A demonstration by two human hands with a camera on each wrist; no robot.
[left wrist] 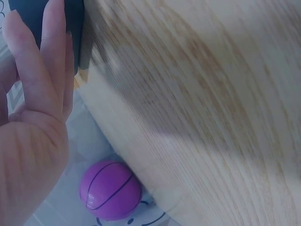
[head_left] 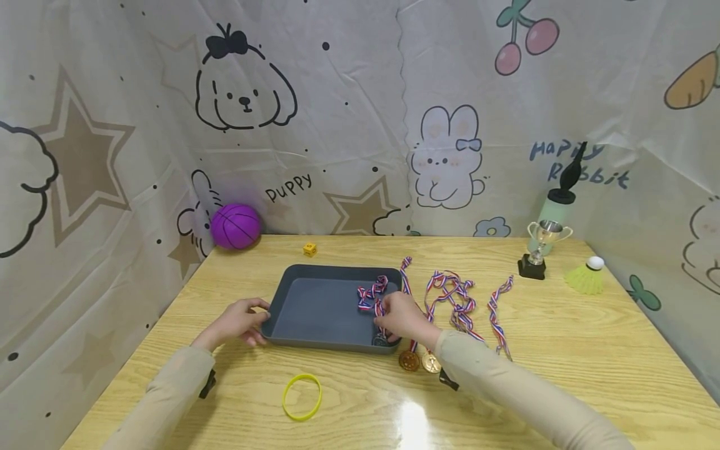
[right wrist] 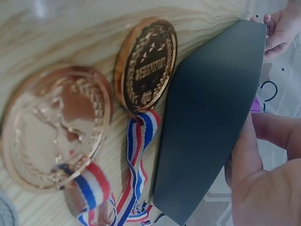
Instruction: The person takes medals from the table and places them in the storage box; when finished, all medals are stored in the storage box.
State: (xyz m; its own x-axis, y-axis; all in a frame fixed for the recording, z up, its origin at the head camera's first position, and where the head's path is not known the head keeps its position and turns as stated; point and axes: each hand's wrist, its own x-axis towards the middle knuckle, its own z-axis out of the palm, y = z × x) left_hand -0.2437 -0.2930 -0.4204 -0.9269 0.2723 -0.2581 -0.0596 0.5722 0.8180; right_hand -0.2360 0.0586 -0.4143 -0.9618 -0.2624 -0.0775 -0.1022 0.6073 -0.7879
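A dark grey rectangular tray lies on the wooden table. At its left end, my left hand touches the rim and outer wall with fairly straight fingers. Over the tray's right end, my right hand pinches the striped ribbon of a dark silver medal. That medal lies inside the tray, its red, white and blue ribbon bunched behind it. The tray wall hides my right fingertips in the right wrist view. Just right of the tray lie a bronze medal and a gold medal.
More striped ribbons lie right of my hand. A yellow wristband is in front. Behind are a purple ball and yellow cube. A trophy, pale green bottle and shuttlecock stand at right.
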